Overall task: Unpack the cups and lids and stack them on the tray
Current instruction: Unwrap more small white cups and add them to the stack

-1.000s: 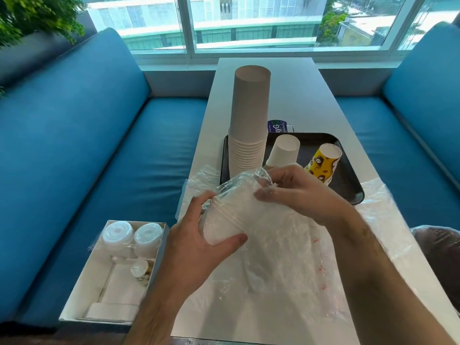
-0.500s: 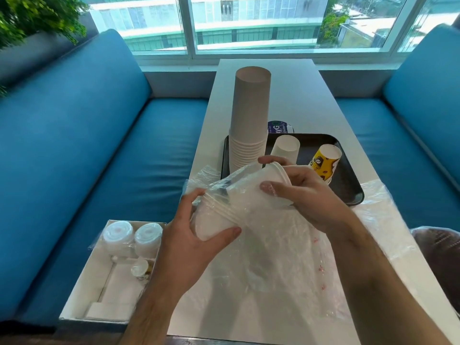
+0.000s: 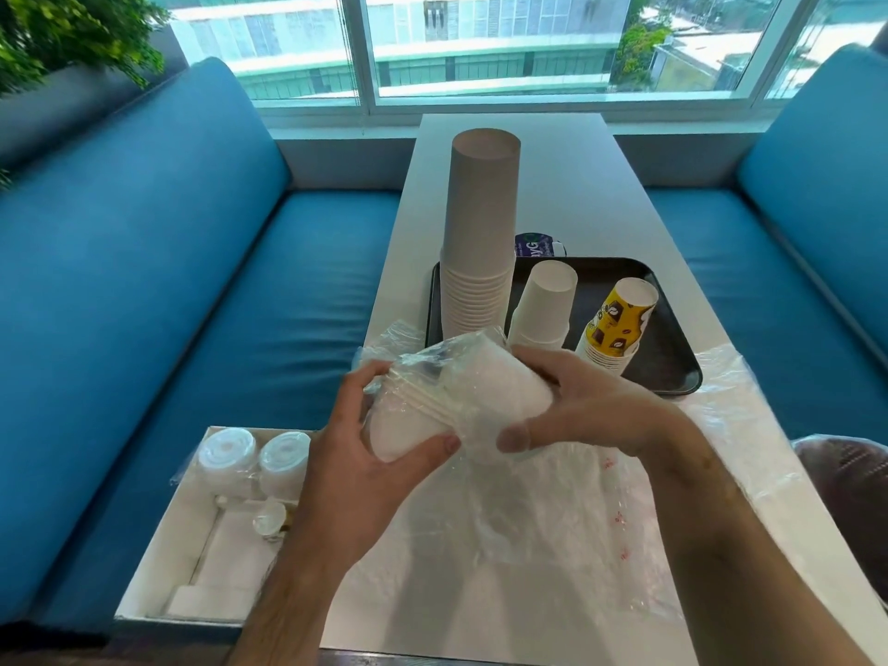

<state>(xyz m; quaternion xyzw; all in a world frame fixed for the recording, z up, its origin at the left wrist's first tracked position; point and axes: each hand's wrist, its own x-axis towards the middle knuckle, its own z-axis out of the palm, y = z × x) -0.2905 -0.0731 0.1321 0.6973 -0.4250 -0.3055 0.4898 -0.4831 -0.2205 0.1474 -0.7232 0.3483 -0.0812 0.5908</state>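
A stack of white cups [image 3: 499, 384] lies on its side in a clear plastic bag [image 3: 528, 511], held above the white table. My left hand [image 3: 370, 454] grips its rim end through the plastic. My right hand [image 3: 591, 406] curls round the other end, thumb below. On the black tray [image 3: 672, 338] beyond stand a tall stack of grey-white cups [image 3: 480, 233], a short white stack [image 3: 543, 305] and a tilted stack of yellow printed cups [image 3: 615, 324].
A white box [image 3: 187, 545] on the blue bench at left holds wrapped stacks of white lids [image 3: 254, 454]. Loose plastic spreads over the near table. A purple packet [image 3: 533, 243] lies behind the tray. Blue benches flank the table; a dark bundle [image 3: 845, 478] sits at right.
The cup stack has slid further out of the bag's mouth toward the tray. My right hand has shifted from the bag's top to wrap round the stack's far end.
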